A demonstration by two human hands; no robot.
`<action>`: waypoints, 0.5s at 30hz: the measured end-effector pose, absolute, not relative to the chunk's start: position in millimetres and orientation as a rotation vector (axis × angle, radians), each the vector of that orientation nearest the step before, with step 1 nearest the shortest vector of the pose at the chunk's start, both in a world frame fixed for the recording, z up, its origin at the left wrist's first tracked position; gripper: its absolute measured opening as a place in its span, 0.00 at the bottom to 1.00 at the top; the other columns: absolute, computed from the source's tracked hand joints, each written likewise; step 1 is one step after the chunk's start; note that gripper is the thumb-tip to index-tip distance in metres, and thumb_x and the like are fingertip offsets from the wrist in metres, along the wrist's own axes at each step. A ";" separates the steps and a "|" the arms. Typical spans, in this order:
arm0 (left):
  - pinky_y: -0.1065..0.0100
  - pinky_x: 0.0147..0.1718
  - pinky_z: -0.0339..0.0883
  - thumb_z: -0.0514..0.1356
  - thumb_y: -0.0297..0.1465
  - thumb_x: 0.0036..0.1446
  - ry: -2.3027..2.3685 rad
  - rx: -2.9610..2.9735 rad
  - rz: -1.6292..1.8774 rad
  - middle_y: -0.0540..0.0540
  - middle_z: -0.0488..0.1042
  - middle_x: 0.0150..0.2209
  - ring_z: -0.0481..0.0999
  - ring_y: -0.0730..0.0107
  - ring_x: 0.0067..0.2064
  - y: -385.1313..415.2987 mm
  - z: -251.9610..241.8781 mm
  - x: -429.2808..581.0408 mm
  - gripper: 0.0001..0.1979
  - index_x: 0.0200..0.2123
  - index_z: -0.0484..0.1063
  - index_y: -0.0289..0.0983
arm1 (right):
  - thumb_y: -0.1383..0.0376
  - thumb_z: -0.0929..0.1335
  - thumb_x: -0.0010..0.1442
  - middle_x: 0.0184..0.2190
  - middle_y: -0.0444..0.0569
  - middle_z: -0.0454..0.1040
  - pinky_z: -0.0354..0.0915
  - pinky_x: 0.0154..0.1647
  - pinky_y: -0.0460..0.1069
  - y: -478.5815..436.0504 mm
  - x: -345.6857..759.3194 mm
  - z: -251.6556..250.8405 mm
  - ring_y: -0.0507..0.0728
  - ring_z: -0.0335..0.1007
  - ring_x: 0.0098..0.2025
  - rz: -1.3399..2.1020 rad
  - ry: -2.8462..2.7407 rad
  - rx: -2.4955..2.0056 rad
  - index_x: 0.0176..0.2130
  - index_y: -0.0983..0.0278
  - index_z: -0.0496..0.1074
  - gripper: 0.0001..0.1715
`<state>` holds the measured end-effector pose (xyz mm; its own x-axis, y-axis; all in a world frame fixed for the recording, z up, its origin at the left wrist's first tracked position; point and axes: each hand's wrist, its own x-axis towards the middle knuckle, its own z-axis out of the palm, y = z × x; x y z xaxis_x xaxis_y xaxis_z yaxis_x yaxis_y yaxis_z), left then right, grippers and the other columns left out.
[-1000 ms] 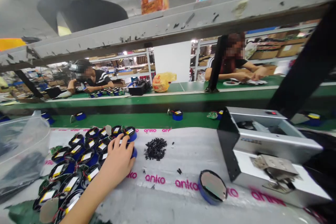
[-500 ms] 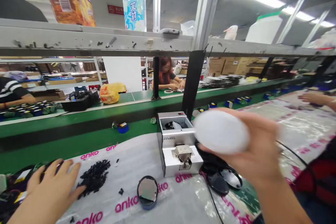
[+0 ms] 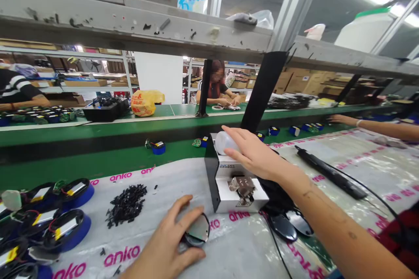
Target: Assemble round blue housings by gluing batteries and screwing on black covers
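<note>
My left hand curls around a small round blue part with a black rim and grey face, thumb and fingers on opposite sides. My right hand grips a white round container, tilted over the open top tray of a silver bench machine. The fingers and palm hide part of the container and tray. A heap of small black pieces lies left of the machine. Several blue round housings with batteries crowd the left edge.
A black pen-like tool with a cord lies at the right. Dark oval parts sit beside the machine. A shelf crosses above, held by a dark-wrapped post. A co-worker's hand reaches in at far right.
My left hand has moved right from the black pieces to the round part. My right hand has carried the white container left onto the machine's top. The view has shifted downward.
</note>
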<state>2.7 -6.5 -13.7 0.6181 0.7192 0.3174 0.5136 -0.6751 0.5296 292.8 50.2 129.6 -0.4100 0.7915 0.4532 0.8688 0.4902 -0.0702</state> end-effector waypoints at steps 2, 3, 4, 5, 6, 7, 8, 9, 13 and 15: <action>0.53 0.58 0.71 0.69 0.29 0.56 0.880 2.572 0.754 0.35 0.60 0.68 0.69 0.48 0.65 -4.7 -18.9 -4.5 0.32 0.62 0.67 0.50 | 0.45 0.54 0.71 0.67 0.57 0.60 0.56 0.68 0.63 51.5 305.4 132.5 0.64 0.56 0.68 -0.286 -2.242 -1.374 0.70 0.62 0.52 0.38; 0.55 0.57 0.72 0.68 0.30 0.58 0.827 2.619 0.774 0.36 0.61 0.68 0.70 0.50 0.64 -3.4 -21.5 -7.0 0.29 0.61 0.68 0.52 | 0.46 0.54 0.71 0.68 0.56 0.59 0.54 0.69 0.61 52.7 317.6 135.5 0.63 0.54 0.69 -0.325 -2.179 -1.391 0.70 0.62 0.52 0.37; 0.57 0.56 0.73 0.66 0.32 0.60 0.790 2.649 0.797 0.38 0.63 0.67 0.71 0.52 0.63 -1.8 -24.3 -8.6 0.27 0.61 0.68 0.54 | 0.46 0.54 0.71 0.67 0.57 0.59 0.53 0.69 0.61 53.9 333.5 139.0 0.63 0.53 0.69 -0.374 -2.096 -1.426 0.69 0.63 0.54 0.37; 0.58 0.55 0.74 0.64 0.34 0.63 0.766 2.662 0.817 0.39 0.65 0.66 0.73 0.53 0.62 0.1 -27.1 -9.4 0.24 0.61 0.68 0.55 | 0.47 0.55 0.71 0.66 0.59 0.61 0.52 0.69 0.62 54.3 352.3 142.3 0.64 0.54 0.68 -0.428 -2.003 -1.477 0.67 0.64 0.57 0.35; 0.60 0.54 0.74 0.61 0.36 0.66 0.757 2.662 0.834 0.40 0.66 0.65 0.75 0.55 0.60 2.1 -29.5 -9.5 0.21 0.61 0.69 0.55 | 0.48 0.56 0.71 0.62 0.61 0.64 0.54 0.68 0.63 53.1 372.6 145.0 0.65 0.57 0.66 -0.475 -1.910 -1.543 0.64 0.66 0.62 0.34; 0.62 0.53 0.75 0.58 0.37 0.68 0.759 2.655 0.848 0.41 0.68 0.64 0.76 0.57 0.59 4.2 -31.6 -9.0 0.18 0.60 0.69 0.55 | 0.48 0.58 0.71 0.58 0.62 0.68 0.57 0.65 0.65 49.6 392.5 146.3 0.66 0.62 0.62 -0.508 -1.829 -1.621 0.59 0.67 0.67 0.31; 0.64 0.52 0.76 0.55 0.38 0.69 0.766 2.647 0.857 0.41 0.69 0.63 0.77 0.58 0.57 6.3 -32.9 -8.1 0.17 0.59 0.70 0.54 | 0.49 0.59 0.70 0.52 0.60 0.72 0.61 0.61 0.64 43.0 410.1 145.7 0.65 0.68 0.57 -0.522 -1.767 -1.705 0.54 0.67 0.70 0.28; 0.66 0.50 0.76 0.54 0.39 0.69 0.768 2.647 0.856 0.42 0.70 0.63 0.79 0.59 0.56 8.0 -33.6 -6.9 0.17 0.58 0.71 0.54 | 0.50 0.61 0.70 0.46 0.57 0.75 0.65 0.55 0.63 33.2 423.5 142.5 0.62 0.72 0.51 -0.516 -1.728 -1.785 0.49 0.67 0.72 0.25; 0.72 0.45 0.78 0.57 0.41 0.67 0.781 2.670 0.831 0.43 0.73 0.59 0.82 0.60 0.51 7.6 -33.5 -0.2 0.16 0.56 0.73 0.53 | 0.56 0.64 0.69 0.33 0.46 0.75 0.69 0.37 0.52 -30.3 417.8 99.1 0.55 0.73 0.33 -0.361 -1.779 -2.001 0.40 0.64 0.73 0.15; 0.72 0.39 0.79 0.55 0.44 0.68 0.861 2.654 0.872 0.42 0.75 0.56 0.83 0.60 0.48 1.3 -34.9 3.5 0.16 0.55 0.74 0.53 | 0.56 0.63 0.68 0.30 0.46 0.73 0.67 0.30 0.50 -62.5 386.9 63.7 0.55 0.71 0.27 -0.282 -1.803 -2.085 0.34 0.62 0.71 0.15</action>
